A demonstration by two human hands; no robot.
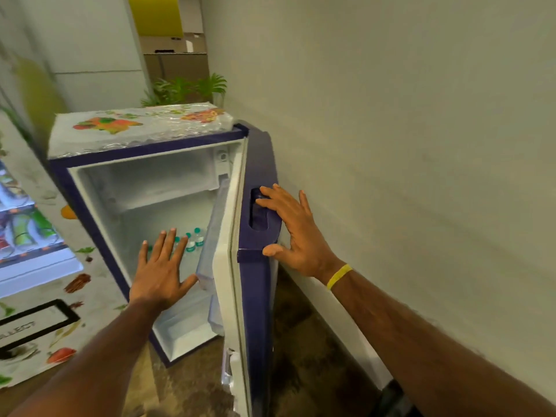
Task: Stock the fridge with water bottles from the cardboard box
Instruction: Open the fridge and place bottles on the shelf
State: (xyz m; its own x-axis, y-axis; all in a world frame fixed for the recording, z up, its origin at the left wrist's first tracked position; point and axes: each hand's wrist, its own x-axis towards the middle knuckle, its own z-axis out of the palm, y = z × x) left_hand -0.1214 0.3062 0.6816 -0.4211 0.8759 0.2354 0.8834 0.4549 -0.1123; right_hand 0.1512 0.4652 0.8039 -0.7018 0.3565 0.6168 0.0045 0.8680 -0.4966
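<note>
A small dark-blue fridge (90,218) stands with its door (255,296) swung open to the right. On a shelf inside stand several small water bottles (192,240) with green caps. My left hand (159,272) is spread flat and empty in front of the open compartment, partly covering the bottles. My right hand (298,233) lies open on the door's outer face, fingers at the recessed handle (258,212), thumb at the door's edge. No cardboard box is in view.
A white wall (406,145) runs close along the right of the door. A vending machine (33,260) with fruit pictures stands at the left. A patterned plastic cover (135,127) lies on the fridge top, with plants (186,88) behind. Brown floor lies below.
</note>
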